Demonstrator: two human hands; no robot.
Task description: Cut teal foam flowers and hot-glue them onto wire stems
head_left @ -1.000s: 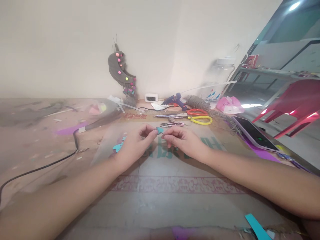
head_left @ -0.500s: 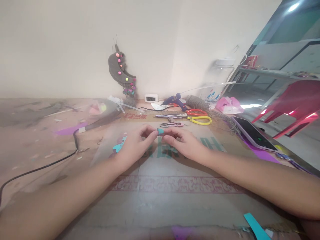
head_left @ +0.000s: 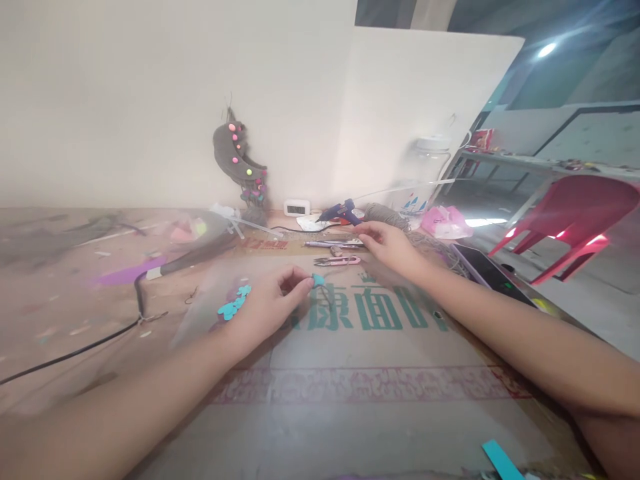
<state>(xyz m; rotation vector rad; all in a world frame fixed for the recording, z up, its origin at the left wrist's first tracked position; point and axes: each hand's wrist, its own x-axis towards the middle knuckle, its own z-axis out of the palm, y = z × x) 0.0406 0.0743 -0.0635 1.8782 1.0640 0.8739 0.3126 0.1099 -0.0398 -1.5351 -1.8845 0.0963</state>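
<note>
My left hand (head_left: 280, 293) is closed, pinching a small teal piece (head_left: 318, 280) between thumb and forefinger above the cardboard sheet (head_left: 320, 347). A thin grey string (head_left: 327, 293) trails by the piece. Farther back, my right hand (head_left: 387, 247) has its fingertips at the handle end of a dark blue hot glue gun (head_left: 343, 211), which lies on the table. Left of my left hand is a cluster of teal heart-like cutouts (head_left: 234, 307). Pink-handled thread snips (head_left: 340, 261) lie between the hands and the glue gun.
Behind stand a white digital clock (head_left: 297, 208), a clear bottle (head_left: 425, 173) and grey yarn (head_left: 383, 215). A moon-shaped ornament (head_left: 235, 157) hangs on the wall. A phone (head_left: 493, 273) lies right, a teal strip (head_left: 500, 460) at the near edge. A black cable (head_left: 70, 360) crosses the left side.
My right hand has left the teal piece and moved back and right to the glue gun handle. My left hand keeps the teal piece. The view has tilted slightly up.
</note>
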